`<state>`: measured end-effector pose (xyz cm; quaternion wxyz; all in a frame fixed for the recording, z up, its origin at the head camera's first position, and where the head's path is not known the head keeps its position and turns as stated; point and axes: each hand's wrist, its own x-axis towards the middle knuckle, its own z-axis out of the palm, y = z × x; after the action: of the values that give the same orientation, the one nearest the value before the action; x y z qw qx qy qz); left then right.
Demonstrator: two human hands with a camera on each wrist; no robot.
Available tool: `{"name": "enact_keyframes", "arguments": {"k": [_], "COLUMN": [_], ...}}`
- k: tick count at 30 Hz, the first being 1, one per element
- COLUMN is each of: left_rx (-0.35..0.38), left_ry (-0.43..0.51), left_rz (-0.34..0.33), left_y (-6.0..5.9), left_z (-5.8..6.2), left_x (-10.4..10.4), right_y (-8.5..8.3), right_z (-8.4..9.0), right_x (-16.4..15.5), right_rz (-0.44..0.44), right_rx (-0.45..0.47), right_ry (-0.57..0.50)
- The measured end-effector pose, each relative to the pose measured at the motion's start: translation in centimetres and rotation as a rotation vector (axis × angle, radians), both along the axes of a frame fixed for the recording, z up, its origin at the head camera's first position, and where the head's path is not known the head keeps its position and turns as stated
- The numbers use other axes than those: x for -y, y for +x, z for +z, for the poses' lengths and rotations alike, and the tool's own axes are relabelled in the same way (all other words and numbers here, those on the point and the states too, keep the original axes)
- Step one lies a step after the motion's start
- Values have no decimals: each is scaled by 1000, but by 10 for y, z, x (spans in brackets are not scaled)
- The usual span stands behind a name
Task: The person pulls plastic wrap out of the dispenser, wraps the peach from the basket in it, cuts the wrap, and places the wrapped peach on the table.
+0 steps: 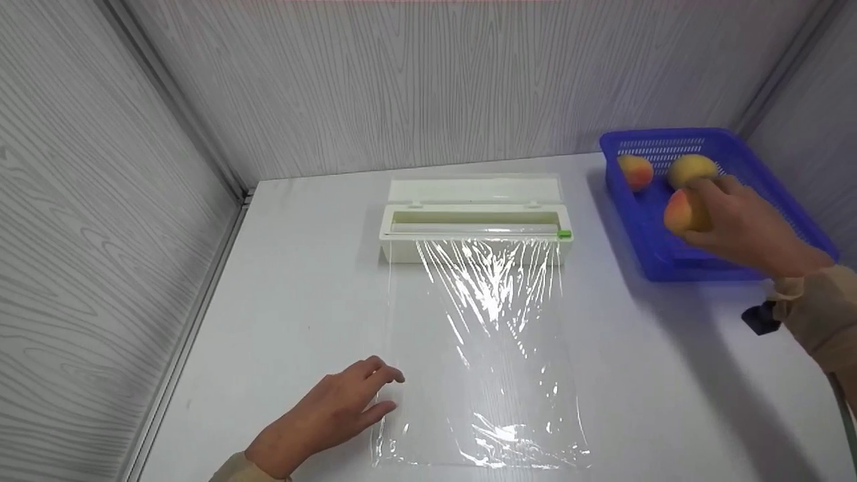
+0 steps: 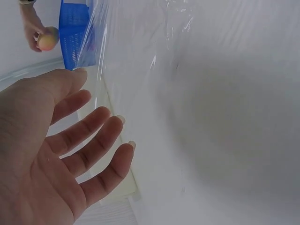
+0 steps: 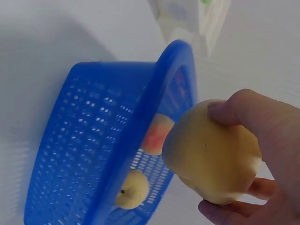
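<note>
Nearest the person, the left hand [image 1: 328, 415] lies low over the white bench [image 1: 281, 268] with its fingers straight and a little spread, holding nothing; its fingertips reach the left edge of the sheet of cling film [image 1: 489, 355], and from the left wrist view the palm [image 2: 33, 154] is open and turned up toward the camera with the film [image 2: 140, 61] just beside the fingers [image 2: 93, 140]. The film lies flat and wrinkled on the bench, drawn out toward the person from the white dispenser box [image 1: 475, 231], whose lid stands open and whose green cutter tab [image 1: 564, 234] sits at its right end. Farther right, the right hand [image 1: 736, 224] is curled round a yellow-orange peach [image 1: 683, 211], held above the near part of the blue basket [image 1: 790, 201]; the right wrist view shows thumb and fingers wrapped round the fruit [image 3: 211, 159], just beside the basket's rim [image 3: 150, 108]. Two more peaches lie inside the basket, one reddish at the left [image 1: 636, 172] and one yellower at the back [image 1: 689, 169]. Pale wood-grain panels [image 1: 428, 80] close in the bench behind and on both sides.
</note>
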<state>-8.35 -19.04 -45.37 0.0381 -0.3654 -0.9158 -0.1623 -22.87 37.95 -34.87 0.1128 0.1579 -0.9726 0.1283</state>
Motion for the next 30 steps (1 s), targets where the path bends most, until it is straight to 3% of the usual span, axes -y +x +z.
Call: {"name": "enact_keyframes", "arguments": {"k": [6, 9, 18, 30], "left_rx": [67, 107, 141, 122], "left_ry": [-16, -22, -39, -22], "left_rz": [-8, -1, 28, 5], "left_y": [2, 3, 7, 11], "left_z": [-3, -3, -3, -5], "left_x": [-3, -4, -3, -2], "right_y": [9, 14, 34, 56], "right_z": [2, 2, -3, -15], "right_x": [27, 41, 71, 104], "right_rz": [235, 288, 346, 344], "right_rx": [-217, -264, -218, -152], "right_ry": [-22, -19, -19, -60]}}
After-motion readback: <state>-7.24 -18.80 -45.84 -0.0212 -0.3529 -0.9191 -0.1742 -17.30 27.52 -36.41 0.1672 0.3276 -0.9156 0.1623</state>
